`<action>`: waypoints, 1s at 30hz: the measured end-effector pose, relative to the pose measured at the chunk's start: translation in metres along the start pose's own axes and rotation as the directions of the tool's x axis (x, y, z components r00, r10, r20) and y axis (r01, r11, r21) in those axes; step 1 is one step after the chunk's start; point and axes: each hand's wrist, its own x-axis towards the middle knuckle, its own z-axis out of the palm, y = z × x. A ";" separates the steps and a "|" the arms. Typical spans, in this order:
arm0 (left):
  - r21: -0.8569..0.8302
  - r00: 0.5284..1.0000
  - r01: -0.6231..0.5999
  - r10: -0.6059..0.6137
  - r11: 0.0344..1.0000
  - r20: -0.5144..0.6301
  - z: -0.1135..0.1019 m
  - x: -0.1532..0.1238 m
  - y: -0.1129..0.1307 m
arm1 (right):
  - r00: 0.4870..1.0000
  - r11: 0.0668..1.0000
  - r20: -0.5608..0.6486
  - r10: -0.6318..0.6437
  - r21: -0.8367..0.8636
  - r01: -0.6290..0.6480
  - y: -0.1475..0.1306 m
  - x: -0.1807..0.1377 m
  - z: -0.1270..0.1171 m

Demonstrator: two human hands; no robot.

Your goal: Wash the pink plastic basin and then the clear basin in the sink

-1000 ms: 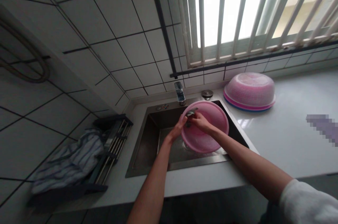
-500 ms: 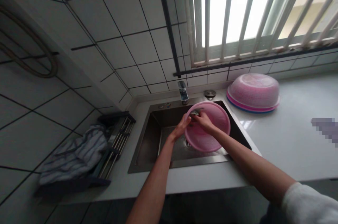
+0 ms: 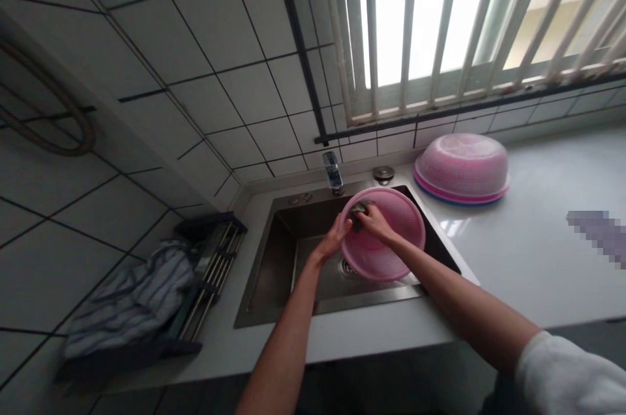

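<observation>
A pink plastic basin is held tilted over the sink, its inside facing me. My left hand grips the basin's left rim, thumb on the inner side. Inside the basin, my right hand is closed on a greyish-green cloth, pressed against the inner wall near the upper left. The cloth is small and partly covered by my fingers, so its exact kind is hard to make out. The chrome faucet stands just behind the basin.
Upturned pink colanders or basins are stacked on the white counter at right. A round metal drain strainer sits behind the sink. At left, a striped cloth lies on a rack with metal bars. A barred window rises behind.
My right hand has moved the cloth slightly along the basin's inner wall, and more of the cloth shows. The left hand keeps its hold. The view has shifted a little.
</observation>
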 end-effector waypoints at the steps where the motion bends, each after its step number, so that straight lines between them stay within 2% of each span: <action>1: 0.010 1.000 0.016 -0.016 1.000 -0.016 -0.002 -0.001 -0.002 | 0.991 1.000 0.134 -0.001 -0.023 0.004 0.002 -0.004 0.004; 3: 0.025 0.997 0.046 -0.044 0.999 -0.056 -0.006 -0.002 -0.004 | 0.922 0.999 0.387 0.013 -0.041 0.003 0.005 -0.011 0.014; 4: 0.030 0.996 0.049 -0.047 0.998 -0.073 -0.007 -0.003 -0.005 | 0.890 0.999 0.455 0.019 -0.039 -0.001 0.005 -0.014 0.018; 5: 0.032 0.996 0.042 -0.039 0.999 -0.086 -0.007 -0.003 -0.004 | 0.887 1.000 0.462 0.016 -0.027 -0.004 0.005 -0.014 0.020; 7: 0.017 0.996 0.014 -0.012 1.000 -0.087 -0.004 -0.004 -0.001 | 0.951 1.000 0.309 0.004 0.022 -0.011 0.004 -0.009 0.018; 9: -0.022 0.998 -0.009 0.008 1.000 -0.064 0.002 -0.004 0.004 | 0.998 0.995 0.053 0.015 0.096 -0.020 0.001 0.000 0.007; 11: -0.057 1.000 -0.018 0.017 0.998 -0.024 0.008 -0.005 0.008 | 0.991 0.987 -0.124 0.047 0.158 -0.027 -0.002 0.008 -0.006; 12: -0.078 1.000 -0.004 0.004 0.997 0.002 0.009 -0.006 0.010 | 0.989 0.985 -0.139 0.053 0.172 -0.028 -0.004 0.009 -0.012; 13: -0.099 0.999 0.026 -0.023 0.995 0.026 0.010 -0.007 0.010 | 0.994 0.984 -0.100 0.051 0.177 -0.032 -0.006 0.009 -0.016; 15: -0.131 0.993 0.112 -0.108 0.985 0.043 0.008 -0.008 0.010 | 0.996 0.986 0.083 0.039 0.156 -0.051 -0.009 0.002 -0.015; 17: -0.144 0.987 0.157 -0.159 0.977 -0.004 0.004 -0.009 0.007 | 0.947 0.990 0.315 0.054 0.106 -0.092 -0.012 -0.010 -0.006; 19: -0.156 0.989 0.107 -0.121 0.982 -0.082 0.000 -0.008 0.003 | 0.882 0.990 0.463 0.084 0.062 -0.127 -0.013 -0.021 0.007; 21: -0.196 0.992 0.059 -0.080 0.979 -0.098 -0.001 -0.007 -0.001 | 0.853 0.991 0.515 0.082 0.050 -0.125 -0.012 -0.027 0.017; 22: -0.226 0.994 0.063 -0.081 0.972 -0.070 -0.001 -0.006 -0.002 | 0.860 0.992 0.507 0.062 0.063 -0.109 -0.011 -0.027 0.019; 24: -0.276 0.996 0.088 -0.092 0.957 0.000 0.001 -0.004 -0.003 | 0.909 0.992 0.417 0.017 0.105 -0.066 -0.010 -0.022 0.019; 26: -0.283 0.997 0.079 -0.071 0.956 0.038 0.003 -0.003 0.000 | 0.972 0.990 0.236 -0.003 0.138 -0.030 -0.008 -0.014 0.013; 28: -0.253 0.999 0.035 -0.026 0.967 0.038 0.004 -0.003 0.005 | 0.997 0.990 0.073 -0.007 0.138 -0.003 -0.007 -0.008 0.007; 29: -0.233 0.999 0.015 -0.007 0.972 0.035 0.004 -0.003 0.007 | 0.999 0.992 0.049 -0.007 0.124 0.001 -0.006 -0.006 0.005; 30: -0.212 1.000 -0.001 0.007 0.977 0.030 0.004 -0.003 0.009 | 0.997 0.995 0.083 -0.006 0.101 -0.003 -0.004 -0.007 0.005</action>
